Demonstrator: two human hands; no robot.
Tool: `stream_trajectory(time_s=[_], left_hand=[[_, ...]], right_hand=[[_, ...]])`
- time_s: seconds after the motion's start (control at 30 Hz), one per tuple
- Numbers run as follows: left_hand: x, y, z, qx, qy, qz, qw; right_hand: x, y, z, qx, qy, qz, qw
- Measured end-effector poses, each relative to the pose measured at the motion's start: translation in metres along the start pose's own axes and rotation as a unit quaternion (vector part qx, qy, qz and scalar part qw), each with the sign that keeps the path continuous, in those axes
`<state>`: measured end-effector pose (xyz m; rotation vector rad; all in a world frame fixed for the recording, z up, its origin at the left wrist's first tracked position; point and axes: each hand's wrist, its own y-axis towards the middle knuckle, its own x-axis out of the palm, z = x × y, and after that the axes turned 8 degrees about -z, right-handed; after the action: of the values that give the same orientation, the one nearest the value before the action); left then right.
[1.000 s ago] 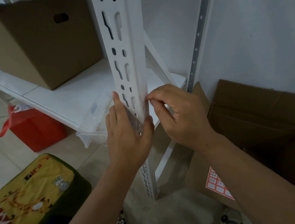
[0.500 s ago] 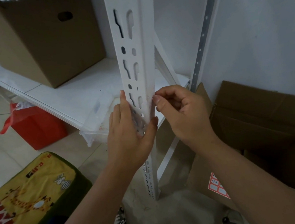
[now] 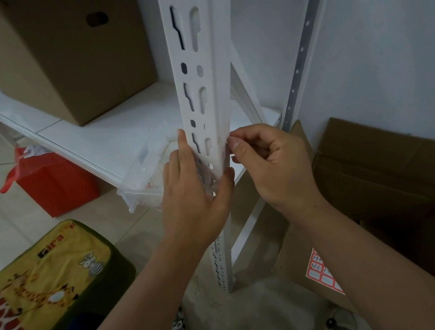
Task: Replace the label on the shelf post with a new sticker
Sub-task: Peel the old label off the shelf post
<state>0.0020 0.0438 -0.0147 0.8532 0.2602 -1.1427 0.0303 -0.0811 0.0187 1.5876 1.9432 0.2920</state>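
Your left hand (image 3: 192, 194) wraps the post (image 3: 204, 106), grip curled round it. Your right hand (image 3: 273, 164) pinches at the post's edge; label not discernible.

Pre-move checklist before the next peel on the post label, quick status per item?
1. Post braced: ok. The left hand wraps the shelf post, thumb on its right edge.
2. Grip at the label edge: ok. The right hand pinches thumb and fingertip at the post's right edge.
3. Old label actually lifted: cannot tell, it is too small and hidden by the fingers.
4. Residue left on the post: cannot tell.
5. New stickers in reach: ok. The red-bordered sticker sheet lies on the cardboard box under the right forearm.
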Motion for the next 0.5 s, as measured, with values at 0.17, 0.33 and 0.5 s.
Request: stream_trajectory(time_s=[0.17, 0.33, 0.5], left_hand=[[0.005, -0.0012, -0.0002, 0.006, -0.001, 0.013, 1.0], [0.0063, -0.0001, -0.0058, 0.005, -0.001, 0.009, 1.0], [0.0066, 0.0012, -0.0081, 0.009, 0.0, 0.005, 1.0]], right_hand=[[0.0055, -0.0024, -0.0013, -0.035, -0.041, 0.038, 0.998], [0.0077, -0.0019, -0.0015, -0.043, -0.046, 0.058, 0.996], [0.0089, -0.0017, 0.0016, -0.04, -0.048, 0.063, 0.996]])
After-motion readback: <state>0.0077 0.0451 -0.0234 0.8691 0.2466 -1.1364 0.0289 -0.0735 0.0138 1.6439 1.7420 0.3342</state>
